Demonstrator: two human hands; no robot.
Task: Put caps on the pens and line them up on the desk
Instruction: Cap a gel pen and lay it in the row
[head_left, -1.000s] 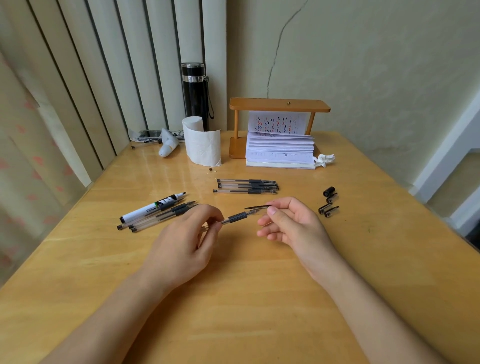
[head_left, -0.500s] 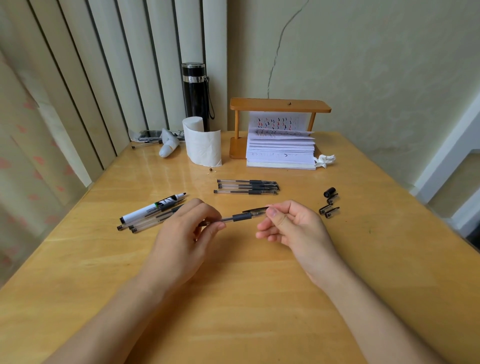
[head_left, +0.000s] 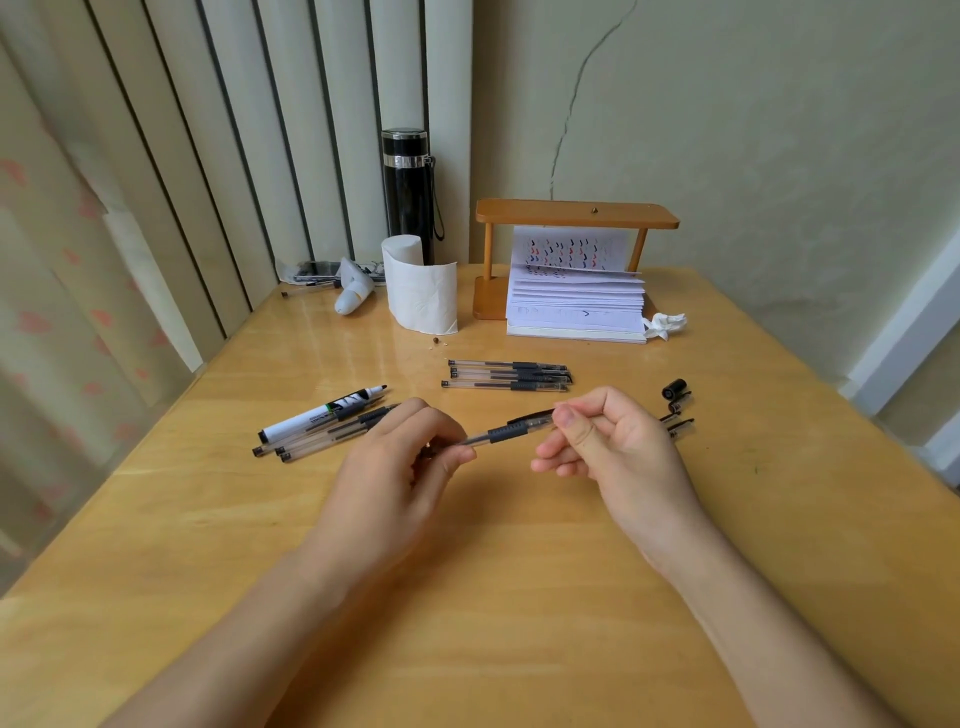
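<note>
- The right hand pinches a black cap between thumb and fingers, over the writing end of a clear pen; whether the cap is fully seated I cannot tell, since the thumb hides the join.
- The left hand pinches the pen's tail end with its fingers pressed together, holding it just above the counter.
- Risk: if the cap goes on crooked, the push could jam the tip against the cap wall, or the clip could catch the black grip sleeve.
- Risk: the left pinch sits far back on a thin, smooth barrel, so a firm push from the right may slide the pen through that grip rather than click the cap home.
- Three capped pens lie in a neat row just beyond the hands; setting this one down carelessly could knock them out of line.
- The uncapped pens and a marker lie in a loose bunch to the left, close to the left wrist, and a sweep of it could roll them.
- The spare caps sit behind the right hand; a knuckle could scatter them toward the counter's edge.
</note>
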